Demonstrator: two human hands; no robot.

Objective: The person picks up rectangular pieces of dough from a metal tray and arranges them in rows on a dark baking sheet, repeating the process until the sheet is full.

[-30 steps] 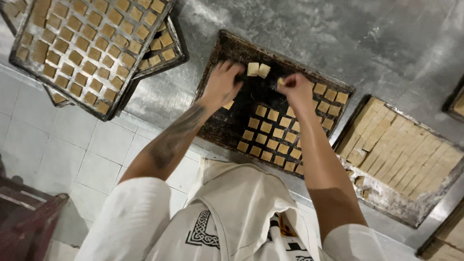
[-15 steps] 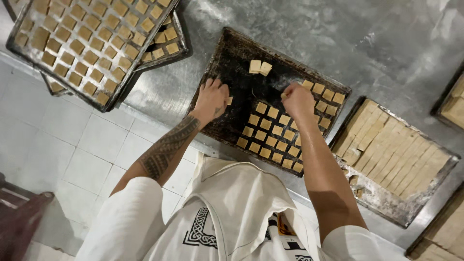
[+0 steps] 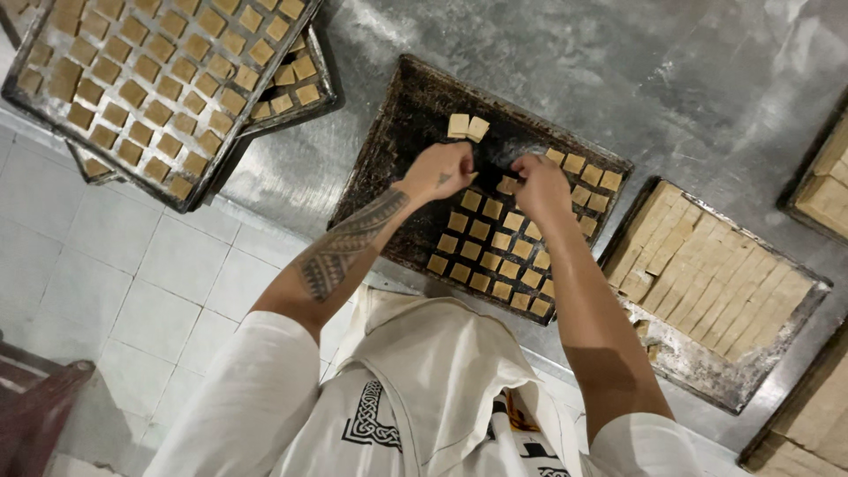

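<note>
A dark baking tray (image 3: 402, 132) lies on the metal table in front of me. Rows of small square dough pieces (image 3: 495, 256) fill its near right part, and two loose squares (image 3: 468, 126) sit near its far edge. My left hand (image 3: 437, 172) hovers over the tray's middle with its fingers curled; what they hold is hidden. My right hand (image 3: 541, 181) is close beside it, fingertips pinched on a dough square (image 3: 505, 185) at the end of a row. The two hands almost touch.
A tray full of square pieces (image 3: 150, 84) rests on another filled tray (image 3: 296, 79) at the upper left. To the right stands a tray of dough cut into strips (image 3: 715, 283); more trays (image 3: 826, 190) line the right edge. A white tiled floor (image 3: 115, 265) lies lower left.
Both hands dropped from the tray's far rows toward its middle and drew together. The two loose squares stayed where they were.
</note>
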